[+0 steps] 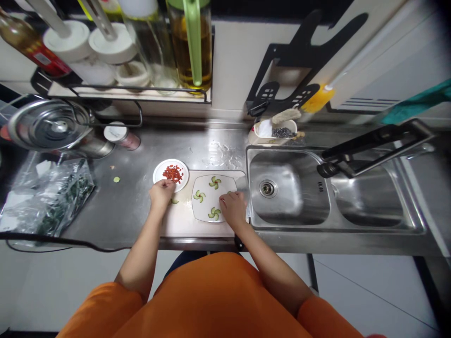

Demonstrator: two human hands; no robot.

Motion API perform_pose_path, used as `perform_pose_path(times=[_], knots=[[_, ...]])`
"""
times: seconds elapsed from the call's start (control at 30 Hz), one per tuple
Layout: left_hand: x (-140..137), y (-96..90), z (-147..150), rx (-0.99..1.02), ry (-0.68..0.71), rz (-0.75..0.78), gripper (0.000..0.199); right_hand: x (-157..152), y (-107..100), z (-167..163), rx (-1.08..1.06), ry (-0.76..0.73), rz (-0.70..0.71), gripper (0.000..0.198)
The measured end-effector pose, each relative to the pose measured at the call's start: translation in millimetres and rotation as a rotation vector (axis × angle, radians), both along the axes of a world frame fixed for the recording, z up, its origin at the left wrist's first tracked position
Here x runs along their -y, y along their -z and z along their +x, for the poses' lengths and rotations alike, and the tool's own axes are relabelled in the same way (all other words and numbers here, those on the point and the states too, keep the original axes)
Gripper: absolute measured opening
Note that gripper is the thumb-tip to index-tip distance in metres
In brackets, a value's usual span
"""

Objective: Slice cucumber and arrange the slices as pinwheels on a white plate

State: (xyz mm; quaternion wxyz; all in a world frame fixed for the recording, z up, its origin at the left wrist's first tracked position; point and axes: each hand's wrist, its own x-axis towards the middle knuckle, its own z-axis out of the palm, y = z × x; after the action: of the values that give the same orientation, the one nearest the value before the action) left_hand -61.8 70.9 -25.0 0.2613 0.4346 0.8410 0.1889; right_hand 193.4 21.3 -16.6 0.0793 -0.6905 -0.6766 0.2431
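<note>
My left hand [162,193] is at the near rim of a small round white plate [156,172], which holds a heap of small red pieces [172,173]. Its fingers are pinched together; whatever is between them cannot be made out. A squarish white plate [207,199] with a dark rim line lies on a pale cutting board [186,227]. Green slices are set on it as pinwheels [214,182], with a dot of red at the middle. Over this plate's right side, my right hand [234,209] has its fingers closed and covers part of another green arrangement.
To the right is a steel double sink [289,188] with a black faucet [377,145]. A plastic bag of greens [66,197], a pot [58,126] and a pink-sided can [123,136] stand left. A rack [141,94] of bottles and jars hangs above.
</note>
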Motion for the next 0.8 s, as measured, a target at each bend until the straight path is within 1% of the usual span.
perform_pose_path(times=[0.07, 0.17, 0.3, 0.43, 0.5, 0.63, 0.73, 0.8], knots=[[3.4, -2.7, 2.8, 0.078, -0.024, 0.042, 0.025, -1.1, 0.7, -2.0, -0.019, 0.006, 0.01, 0.021], [9.7, -5.8, 15.7, 0.276, -0.031, 0.104, 0.027, -4.2, -0.1, -7.2, -0.061, 0.004, 0.015, 0.019], [19.7, -8.8, 48.7, 0.588, 0.083, 0.121, 0.029, -9.7, -5.4, -14.3, -0.163, -0.003, 0.031, 0.019], [28.7, -8.7, 84.0, 0.852, 0.113, 0.083, 0.031, -12.5, -10.5, -14.3, -0.345, 0.004, 0.059, 0.02], [32.1, -7.9, 97.1, 0.916, 0.111, 0.062, 0.03, -11.8, -10.3, -11.0, -0.465, 0.047, 0.05, 0.021], [37.6, -7.3, 112.6, 0.951, 0.112, 0.034, 0.027, -6.7, -6.4, -1.5, -0.639, 0.181, -0.024, 0.019], [40.9, -7.9, 117.4, 0.966, 0.137, 0.003, 0.027, -0.8, -4.9, 6.2, -0.661, 0.223, -0.047, 0.016], [42.5, -8.3, 118.8, 0.942, 0.15, -0.02, 0.027, 4.2, -5.3, 11.5, -0.592, 0.21, -0.011, 0.015]])
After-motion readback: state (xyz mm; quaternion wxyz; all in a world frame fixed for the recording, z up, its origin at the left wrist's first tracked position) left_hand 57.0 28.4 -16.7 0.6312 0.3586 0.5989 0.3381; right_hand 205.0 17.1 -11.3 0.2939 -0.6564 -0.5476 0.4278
